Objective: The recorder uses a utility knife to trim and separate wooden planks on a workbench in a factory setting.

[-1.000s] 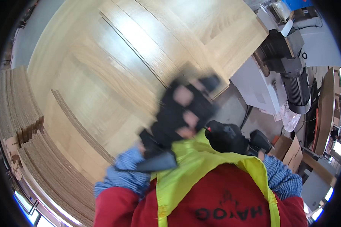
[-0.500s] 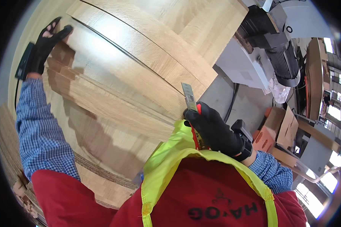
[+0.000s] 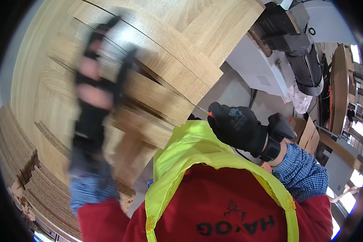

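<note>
1. Left grip point(image 3: 96, 86), blurred, fingers apart, has swung from upper left to left of centre, so it now hangs over wooden boards point(image 3: 161, 94).
2. Right grip point(image 3: 236, 125) clamps the tape measure point(image 3: 210, 114) mid-frame.

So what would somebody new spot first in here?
Probably the bright yellow vest over the red top, bottom middle. Then the blurry left hand above the wood boards, left of the middle. Right of the middle, the black-gloved right hand grips a red thing.
</note>
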Available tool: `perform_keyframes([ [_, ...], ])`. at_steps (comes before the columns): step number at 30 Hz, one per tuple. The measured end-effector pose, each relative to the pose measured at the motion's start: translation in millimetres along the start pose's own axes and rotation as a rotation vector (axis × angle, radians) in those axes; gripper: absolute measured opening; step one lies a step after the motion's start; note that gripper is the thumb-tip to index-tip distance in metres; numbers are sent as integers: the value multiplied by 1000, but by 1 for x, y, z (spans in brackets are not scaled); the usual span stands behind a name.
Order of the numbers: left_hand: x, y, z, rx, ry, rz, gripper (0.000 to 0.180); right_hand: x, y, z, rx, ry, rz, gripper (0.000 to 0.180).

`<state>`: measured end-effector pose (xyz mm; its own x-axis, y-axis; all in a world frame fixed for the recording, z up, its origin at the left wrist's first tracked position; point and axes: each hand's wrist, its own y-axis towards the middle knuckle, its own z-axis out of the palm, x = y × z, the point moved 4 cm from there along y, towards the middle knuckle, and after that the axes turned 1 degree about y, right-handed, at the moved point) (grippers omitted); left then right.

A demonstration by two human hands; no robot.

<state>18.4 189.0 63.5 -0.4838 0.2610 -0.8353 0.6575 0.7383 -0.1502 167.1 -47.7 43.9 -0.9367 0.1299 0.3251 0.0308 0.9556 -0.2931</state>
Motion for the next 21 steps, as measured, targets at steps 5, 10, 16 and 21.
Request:
perform_keyframes([
  [5,-47,-66,159,90,-241,710,38,-46,-23,70,-98,1162,1,24],
  [10,-42,-64,171,85,-184,694,45,-27,-10,41,53,1450,37,25],
  [16,-25,-76,173,-49,-329,610,49,-27,5,44,324,1461,-469,36],
  [21,-27,-77,175,175,-413,475,36,-13,-19,57,-112,1372,107,40],
])
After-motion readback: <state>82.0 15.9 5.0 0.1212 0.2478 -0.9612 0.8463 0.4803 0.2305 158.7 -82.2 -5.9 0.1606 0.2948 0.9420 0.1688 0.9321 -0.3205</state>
